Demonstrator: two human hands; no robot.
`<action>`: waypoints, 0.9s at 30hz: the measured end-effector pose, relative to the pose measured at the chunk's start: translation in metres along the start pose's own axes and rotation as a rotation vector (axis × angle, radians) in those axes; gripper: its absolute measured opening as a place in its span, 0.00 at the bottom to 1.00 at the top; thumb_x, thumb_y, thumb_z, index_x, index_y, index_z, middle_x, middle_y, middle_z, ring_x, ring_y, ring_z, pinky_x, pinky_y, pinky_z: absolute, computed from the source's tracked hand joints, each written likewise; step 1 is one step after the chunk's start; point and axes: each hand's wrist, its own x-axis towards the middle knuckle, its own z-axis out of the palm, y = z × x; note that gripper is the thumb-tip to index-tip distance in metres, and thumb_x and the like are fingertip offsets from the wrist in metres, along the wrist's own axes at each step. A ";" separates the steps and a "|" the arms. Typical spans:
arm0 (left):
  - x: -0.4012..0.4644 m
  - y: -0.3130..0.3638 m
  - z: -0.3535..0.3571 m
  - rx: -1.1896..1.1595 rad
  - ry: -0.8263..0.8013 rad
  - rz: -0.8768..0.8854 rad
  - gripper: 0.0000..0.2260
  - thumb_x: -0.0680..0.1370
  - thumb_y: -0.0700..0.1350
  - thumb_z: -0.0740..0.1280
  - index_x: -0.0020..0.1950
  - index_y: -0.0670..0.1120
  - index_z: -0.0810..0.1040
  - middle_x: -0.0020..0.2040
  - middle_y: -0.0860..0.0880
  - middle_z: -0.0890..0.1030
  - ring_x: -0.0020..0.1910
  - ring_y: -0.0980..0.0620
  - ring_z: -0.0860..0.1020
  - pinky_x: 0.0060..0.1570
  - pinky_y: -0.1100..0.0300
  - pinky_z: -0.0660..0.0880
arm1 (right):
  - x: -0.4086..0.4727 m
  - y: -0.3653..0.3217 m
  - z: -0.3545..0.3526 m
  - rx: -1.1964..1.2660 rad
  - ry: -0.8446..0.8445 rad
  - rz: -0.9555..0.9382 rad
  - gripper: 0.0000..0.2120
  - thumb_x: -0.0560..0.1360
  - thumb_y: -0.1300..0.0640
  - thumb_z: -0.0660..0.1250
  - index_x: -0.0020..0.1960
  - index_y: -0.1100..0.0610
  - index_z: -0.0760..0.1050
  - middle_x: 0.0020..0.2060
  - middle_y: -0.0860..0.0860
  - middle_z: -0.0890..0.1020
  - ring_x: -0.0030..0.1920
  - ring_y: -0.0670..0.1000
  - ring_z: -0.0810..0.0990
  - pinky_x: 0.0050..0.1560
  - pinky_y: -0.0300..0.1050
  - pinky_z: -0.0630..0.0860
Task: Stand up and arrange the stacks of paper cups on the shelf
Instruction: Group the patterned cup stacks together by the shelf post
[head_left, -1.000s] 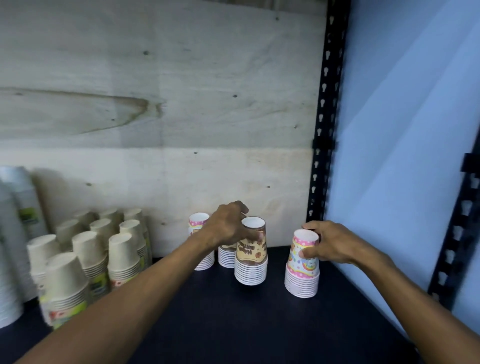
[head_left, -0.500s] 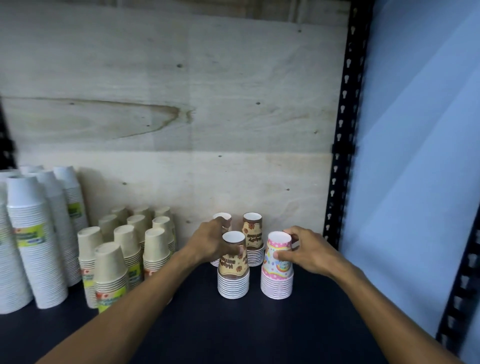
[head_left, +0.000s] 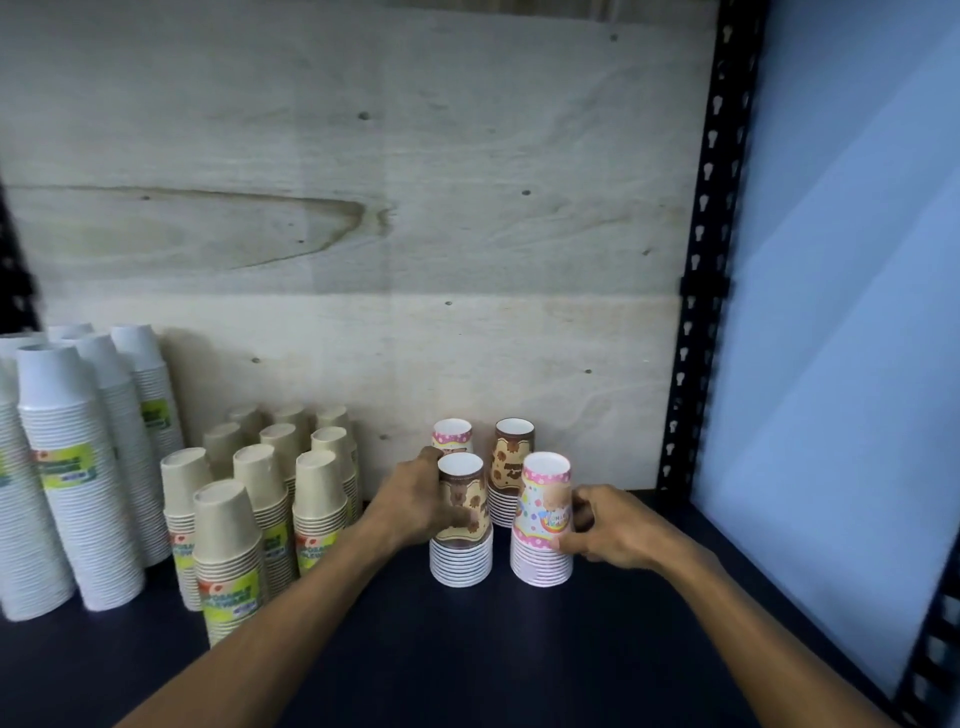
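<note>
Left hand (head_left: 421, 506) wraps brown stack (head_left: 461, 525), right hand (head_left: 605, 530) pinches pink stack (head_left: 543, 519), squaring both against back-row stacks near shelf (head_left: 467, 649) back edge.

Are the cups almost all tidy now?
Nearly. The white stacks, tan stacks and two back printed stacks stand upright. The left hand holds the brown stack; the right hand holds the pink stack. Only lining those up seems left.
</note>
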 end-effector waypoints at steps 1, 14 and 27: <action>-0.001 -0.001 0.002 0.001 0.011 -0.002 0.33 0.65 0.50 0.80 0.66 0.46 0.71 0.59 0.48 0.82 0.56 0.49 0.80 0.57 0.54 0.76 | 0.002 0.002 0.002 0.012 0.009 -0.010 0.22 0.68 0.51 0.77 0.60 0.51 0.78 0.47 0.44 0.86 0.47 0.46 0.85 0.53 0.49 0.83; -0.001 -0.016 0.005 -0.034 0.015 0.012 0.32 0.66 0.51 0.79 0.66 0.49 0.71 0.57 0.52 0.83 0.53 0.52 0.81 0.57 0.53 0.77 | 0.011 -0.009 0.016 0.052 0.022 -0.099 0.20 0.72 0.52 0.76 0.63 0.51 0.78 0.52 0.43 0.84 0.50 0.41 0.82 0.53 0.38 0.78; 0.001 -0.039 0.013 -0.007 -0.265 0.008 0.59 0.51 0.64 0.79 0.75 0.49 0.54 0.69 0.53 0.73 0.67 0.52 0.73 0.67 0.52 0.71 | 0.025 0.020 0.007 -0.122 -0.072 -0.095 0.61 0.58 0.26 0.74 0.80 0.50 0.52 0.79 0.45 0.60 0.77 0.46 0.62 0.76 0.49 0.63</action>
